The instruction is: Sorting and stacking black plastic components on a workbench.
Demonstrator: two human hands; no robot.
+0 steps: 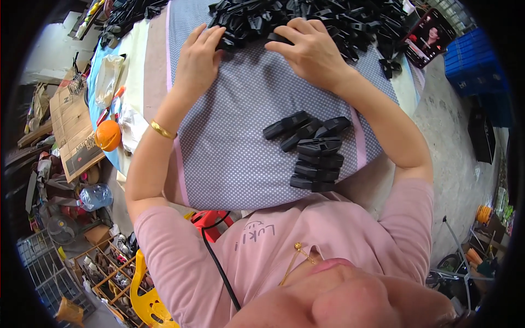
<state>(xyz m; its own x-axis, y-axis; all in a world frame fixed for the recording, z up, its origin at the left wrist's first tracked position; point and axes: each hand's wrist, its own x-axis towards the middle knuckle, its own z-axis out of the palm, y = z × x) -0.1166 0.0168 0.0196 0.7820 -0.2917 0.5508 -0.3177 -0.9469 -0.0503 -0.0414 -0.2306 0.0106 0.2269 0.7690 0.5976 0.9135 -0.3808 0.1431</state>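
Observation:
A large heap of black plastic clips [257, 22] lies along the far side of a cloth-covered table. My left hand [198, 59] rests at the heap's near left edge, its fingers apart and touching the closest pieces. To its right, my right hand [311, 52] pinches a black plastic clip [280, 38] between thumb and fingers; much of that piece is hidden. Nearer to me, several more black clips [317, 147] are set out on the cloth, some stacked in a short column and others fanned out above it.
A grey dotted cloth [235, 142] with pink stripes covers the table. A phone [429, 38] showing a picture stands at the far right, beside a blue crate [476, 63]. On the left are an orange [108, 135], plastic bags [109, 82] and a cardboard box [76, 131].

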